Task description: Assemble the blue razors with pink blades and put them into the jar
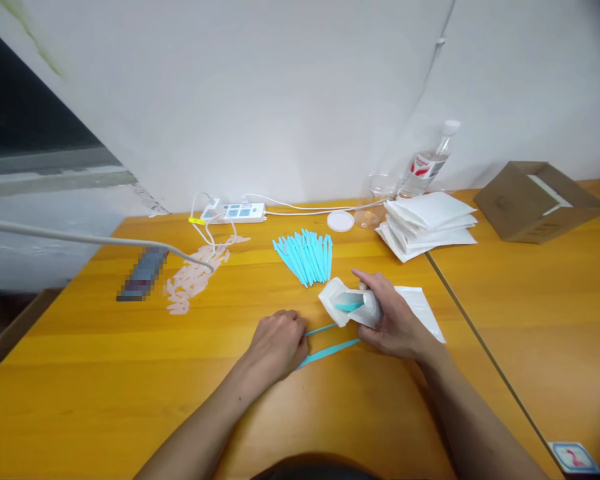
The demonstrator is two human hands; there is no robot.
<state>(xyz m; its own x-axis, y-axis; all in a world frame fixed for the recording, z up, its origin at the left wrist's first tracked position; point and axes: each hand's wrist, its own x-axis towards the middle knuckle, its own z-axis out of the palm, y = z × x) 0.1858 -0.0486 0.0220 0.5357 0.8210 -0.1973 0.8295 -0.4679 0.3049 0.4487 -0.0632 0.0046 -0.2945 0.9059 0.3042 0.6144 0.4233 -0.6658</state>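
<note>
Partly hidden, the fingers of my left grip (283, 340) curl down at the ends of two turquoise sticks (330, 351) on the bench (130, 387); I cannot tell whether they pinch. My right grip (369, 303) holds a white pouch (335, 297), its mouth open, turquoise inside. Pixelation masks a dark object (144, 272); the bottle (429, 165)'s red print is illegible.
</note>
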